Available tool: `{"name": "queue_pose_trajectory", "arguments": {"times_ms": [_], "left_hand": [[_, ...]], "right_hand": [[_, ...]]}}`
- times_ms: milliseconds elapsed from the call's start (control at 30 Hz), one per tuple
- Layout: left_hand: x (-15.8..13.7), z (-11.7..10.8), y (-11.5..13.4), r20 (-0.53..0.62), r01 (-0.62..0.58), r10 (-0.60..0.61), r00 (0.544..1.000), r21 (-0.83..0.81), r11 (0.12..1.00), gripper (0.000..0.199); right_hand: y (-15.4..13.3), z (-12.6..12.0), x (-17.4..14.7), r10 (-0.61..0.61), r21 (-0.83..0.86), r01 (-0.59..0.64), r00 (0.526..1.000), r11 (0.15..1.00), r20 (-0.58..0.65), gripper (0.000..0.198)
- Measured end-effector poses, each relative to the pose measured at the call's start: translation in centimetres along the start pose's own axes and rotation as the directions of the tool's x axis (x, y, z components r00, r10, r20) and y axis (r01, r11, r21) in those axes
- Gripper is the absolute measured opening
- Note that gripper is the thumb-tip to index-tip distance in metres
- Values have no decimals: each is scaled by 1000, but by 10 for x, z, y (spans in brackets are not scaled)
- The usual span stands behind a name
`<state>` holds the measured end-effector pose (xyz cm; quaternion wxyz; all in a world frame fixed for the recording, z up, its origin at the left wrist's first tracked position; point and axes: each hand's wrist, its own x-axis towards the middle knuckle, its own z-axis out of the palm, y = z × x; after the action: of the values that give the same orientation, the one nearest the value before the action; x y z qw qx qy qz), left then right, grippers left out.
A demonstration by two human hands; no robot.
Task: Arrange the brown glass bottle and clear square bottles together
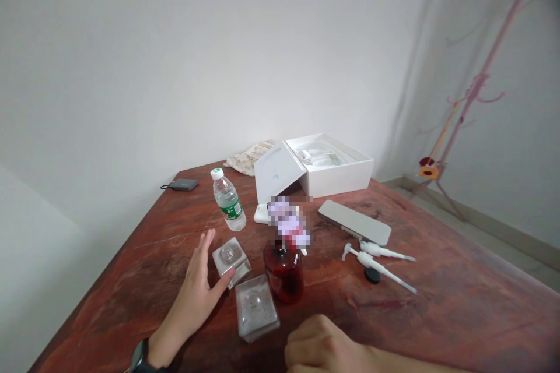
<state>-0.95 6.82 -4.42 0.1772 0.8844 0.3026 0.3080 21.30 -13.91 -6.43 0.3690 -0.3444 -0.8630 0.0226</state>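
Observation:
My left hand [202, 281] is at the left of a clear square bottle [231, 260], its fingers stretched out and its thumb at the bottle's near edge. The hand is not closed round it. A second clear square bottle [257, 312] stands nearer to me, its open neck facing up. Just behind it is a dark red round bottle [284, 280]; its upper part meets a blurred patch. At the bottom edge my right hand [319, 345] rests on the table as a fist, with nothing showing in it. To the right lie two white pump heads [380, 268] and a black cap [372, 275].
A plastic water bottle [230, 201] stands behind my left hand. Further back are an open white box [341, 178] with a cable inside, a cloth [249, 156] and a grey power bank [184, 185]. A silver flat case [354, 221] lies at the right; a pink coat rack [494, 49] stands beyond.

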Motion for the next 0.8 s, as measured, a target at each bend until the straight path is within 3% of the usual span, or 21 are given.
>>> {"name": "queue_pose_trajectory", "arguments": {"times_ms": [200, 333, 467, 600, 800], "left_hand": [[1, 6, -8, 80, 62, -64, 995, 35, 997, 88], [6, 1, 7, 74, 167, -167, 983, 4, 986, 78], [12, -6, 22, 107, 233, -227, 968, -44, 971, 61], [15, -10, 27, 77, 263, -257, 963, -77, 962, 54], [19, -25, 30, 16, 282, -285, 958, -209, 936, 63]], "right_hand": [[1, -11, 13, 46, 266, -12, 992, 964, -121, 53], [1, -13, 15, 87, 398, -50, 993, 916, -76, 52], [1, -9, 14, 160, 396, -137, 987, 908, -25, 55], [3, -6, 17, 195, 379, -148, 977, 913, -89, 57], [11, -11, 13, 172, 434, -126, 983, 892, -69, 65]]}}
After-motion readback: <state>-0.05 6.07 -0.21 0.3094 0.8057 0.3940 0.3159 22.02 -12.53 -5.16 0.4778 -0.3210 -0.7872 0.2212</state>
